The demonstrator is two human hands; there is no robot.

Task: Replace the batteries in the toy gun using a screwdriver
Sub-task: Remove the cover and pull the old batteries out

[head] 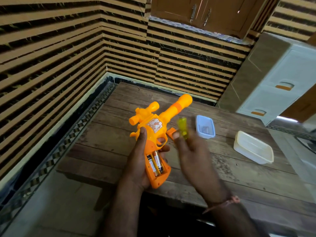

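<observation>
wooden table [222, 168], toy gun [153, 132] near edge

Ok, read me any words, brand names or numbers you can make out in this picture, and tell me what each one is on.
No text here can be read.
Batteries in the toy gun grip: label print, too small and blurred.
Silver sticker on the gun body: glare, nothing legible.
Small blue tray: a grey mark inside, too blurred.
Screwdriver in the right hand: motion-blurred, no marking visible.

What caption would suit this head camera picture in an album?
Left hand holds an orange toy gun, two batteries showing in its open handle; right hand grips a green-handled screwdriver.
</observation>
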